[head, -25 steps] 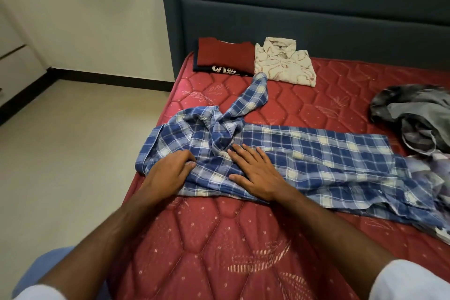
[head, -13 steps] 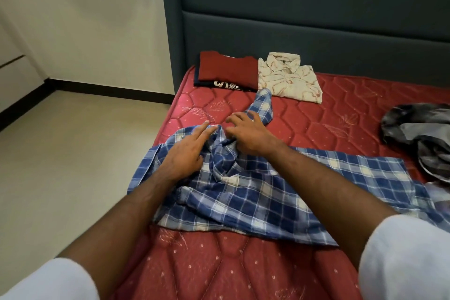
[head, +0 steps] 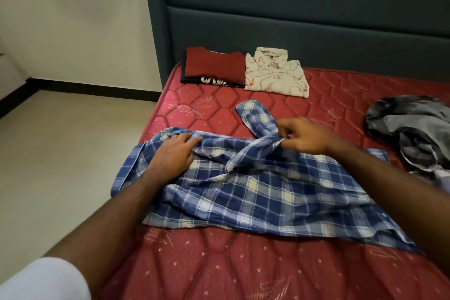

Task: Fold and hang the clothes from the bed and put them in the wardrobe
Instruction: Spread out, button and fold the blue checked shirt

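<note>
While both hands [head: 233, 146] pinch the plaid shirt [head: 255, 185], its right end is cut off.

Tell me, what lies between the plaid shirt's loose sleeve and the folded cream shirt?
Only bare red mattress, in the head view, between the sleeve and the cream shirt.

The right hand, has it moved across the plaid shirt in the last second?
Yes. The right hand went from the plaid shirt body toward the headboard, now pinching the sleeve.

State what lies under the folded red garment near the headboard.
Under the folded red garment lies a dark garment with white lettering; only its front and left edges show. The rest is covered, so the lettering cannot be read.
</note>
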Available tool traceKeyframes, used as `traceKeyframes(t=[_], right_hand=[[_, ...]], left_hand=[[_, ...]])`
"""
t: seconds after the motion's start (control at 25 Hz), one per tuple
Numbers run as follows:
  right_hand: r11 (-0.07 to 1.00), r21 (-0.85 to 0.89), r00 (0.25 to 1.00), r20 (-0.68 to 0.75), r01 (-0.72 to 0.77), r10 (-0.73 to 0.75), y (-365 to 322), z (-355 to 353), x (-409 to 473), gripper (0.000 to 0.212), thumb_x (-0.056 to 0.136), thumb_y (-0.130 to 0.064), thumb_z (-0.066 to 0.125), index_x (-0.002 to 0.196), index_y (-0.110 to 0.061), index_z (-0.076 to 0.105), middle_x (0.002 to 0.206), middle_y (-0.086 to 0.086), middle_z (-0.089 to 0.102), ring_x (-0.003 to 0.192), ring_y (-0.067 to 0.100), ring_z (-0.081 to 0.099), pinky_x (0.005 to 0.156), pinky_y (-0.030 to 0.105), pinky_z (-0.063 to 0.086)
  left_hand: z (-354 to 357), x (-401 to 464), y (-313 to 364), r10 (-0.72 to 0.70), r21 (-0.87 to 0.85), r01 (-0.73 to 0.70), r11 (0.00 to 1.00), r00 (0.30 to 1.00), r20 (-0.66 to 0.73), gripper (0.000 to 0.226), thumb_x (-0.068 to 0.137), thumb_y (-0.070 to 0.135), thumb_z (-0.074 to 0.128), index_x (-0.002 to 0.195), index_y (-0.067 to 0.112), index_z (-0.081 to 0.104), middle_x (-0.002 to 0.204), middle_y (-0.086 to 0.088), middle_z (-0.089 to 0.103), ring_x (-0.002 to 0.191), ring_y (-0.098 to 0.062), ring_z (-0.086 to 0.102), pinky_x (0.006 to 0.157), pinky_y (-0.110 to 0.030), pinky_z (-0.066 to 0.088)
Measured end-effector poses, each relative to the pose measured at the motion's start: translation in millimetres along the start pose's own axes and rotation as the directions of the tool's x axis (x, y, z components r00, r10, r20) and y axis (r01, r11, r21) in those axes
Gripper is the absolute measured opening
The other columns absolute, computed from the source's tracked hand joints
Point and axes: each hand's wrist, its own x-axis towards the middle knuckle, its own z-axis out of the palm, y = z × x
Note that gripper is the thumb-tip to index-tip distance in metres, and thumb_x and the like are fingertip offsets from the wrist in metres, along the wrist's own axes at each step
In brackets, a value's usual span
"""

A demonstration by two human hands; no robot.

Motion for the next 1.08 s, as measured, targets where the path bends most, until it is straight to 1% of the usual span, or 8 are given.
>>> traceKeyframes(t=[0.08, 0.16, 0.28, 0.48, 0.6, 0.8, 0.96, 1.08], right_hand=[[0.998, 0.014, 0.992, 0.113, -0.06, 0.058, -1, -1, -3, 0.016, 0.089, -0.017, 0.069, 0.096, -0.019, 0.054, 0.08, -0.002, 0.063, 0.068, 0.015, 0.056, 0.064, 0.039, 0.047], [0.976, -0.216, 0.97, 0.232, -0.018, 0.07, 1, -8, -5, 0.032, 0.091, -0.033, 0.07, 0.118, -0.024, 0.054, 0.084, -0.009, 0.063, 0.071, 0.01, 0.058, 0.064, 0.029, 0.04], [0.649, -0.745, 0.947, 0.298, 0.154, 0.118, 7, -23, -9, 0.038, 0.094, -0.043, 0.061, 0.13, -0.032, 0.056, 0.101, -0.005, 0.069, 0.09, 0.02, 0.067, 0.067, 0.028, 0.04], [0.378, -0.915, 0.925, 0.014, -0.141, 0.379, 36, -40, -41, 0.025, 0.103, -0.028, 0.051, 0.126, -0.026, 0.062, 0.123, -0.002, 0.068, 0.109, 0.021, 0.069, 0.079, 0.032, 0.054], [0.384, -0.795, 0.862, -0.315, -0.468, 0.398, 62, -43, -72, 0.03, 0.103, -0.029, 0.052, 0.131, -0.019, 0.058, 0.122, 0.007, 0.066, 0.105, 0.027, 0.069, 0.08, 0.036, 0.056], [0.469, -0.519, 0.645, -0.229, -0.715, 0.729, 92, -30, -131, 0.053, 0.093, -0.038, 0.063, 0.134, -0.011, 0.046, 0.133, 0.014, 0.061, 0.119, 0.034, 0.062, 0.092, 0.043, 0.049], [0.608, -0.433, 0.733, -0.227, -0.666, 0.641, 104, -12, -151, 0.053, 0.09, -0.033, 0.065, 0.135, -0.012, 0.045, 0.133, 0.013, 0.052, 0.121, 0.035, 0.057, 0.092, 0.048, 0.05], [0.746, -0.4, 0.834, -0.097, -0.533, 0.544, 106, -5, -147, 0.056, 0.09, -0.036, 0.066, 0.139, -0.021, 0.046, 0.137, 0.008, 0.045, 0.125, 0.033, 0.048, 0.098, 0.048, 0.047]], left_hand=[[-2, 2, 5, -0.023, 0.035, 0.022, 0.999, 0.999, 0.033, 0.049, 0.102, 0.033, 0.047, 0.149, 0.021, 0.044, 0.145, -0.014, 0.052, 0.124, -0.031, 0.055, 0.102, -0.046, 0.048], [-2, 2, 9, -0.048, 0.06, 0.044, 0.997, 0.997, 0.058, 0.053, 0.104, 0.04, 0.043, 0.152, 0.018, 0.041, 0.151, -0.018, 0.047, 0.131, -0.034, 0.051, 0.107, -0.049, 0.045], [0, 2, 10, -0.063, 0.14, 0.05, 0.989, 0.994, 0.09, 0.057, 0.104, 0.042, 0.039, 0.156, 0.019, 0.035, 0.154, -0.02, 0.042, 0.134, -0.035, 0.048, 0.107, -0.05, 0.044], [3, 3, 7, -0.096, 0.164, 0.079, 0.983, 0.991, 0.098, 0.057, 0.103, 0.041, 0.042, 0.156, 0.02, 0.036, 0.152, -0.02, 0.045, 0.133, -0.037, 0.049, 0.105, -0.053, 0.045], [5, 5, 8, -0.095, 0.168, 0.076, 0.983, 0.99, 0.106, 0.057, 0.103, 0.041, 0.042, 0.156, 0.02, 0.036, 0.152, -0.02, 0.045, 0.133, -0.038, 0.05, 0.104, -0.054, 0.045], [-6, 15, 17, -0.191, 0.248, 0.128, 0.96, 0.95, 0.249, 0.059, 0.103, 0.044, 0.032, 0.159, 0.026, 0.026, 0.161, -0.014, 0.032, 0.143, -0.033, 0.04, 0.111, -0.053, 0.039], [-37, 26, 53, -0.193, 0.388, 0.099, 0.916, 0.958, 0.213, 0.048, 0.101, 0.041, 0.041, 0.144, 0.019, 0.041, 0.152, -0.012, 0.04, 0.125, -0.03, 0.055, 0.1, -0.05, 0.046], [-51, 33, 100, 0.062, 0.343, -0.084, 0.936, 0.995, 0.074, 0.045, 0.099, 0.048, 0.039, 0.131, 0.02, 0.051, 0.129, -0.005, 0.05, 0.11, -0.023, 0.056, 0.092, -0.043, 0.046]])
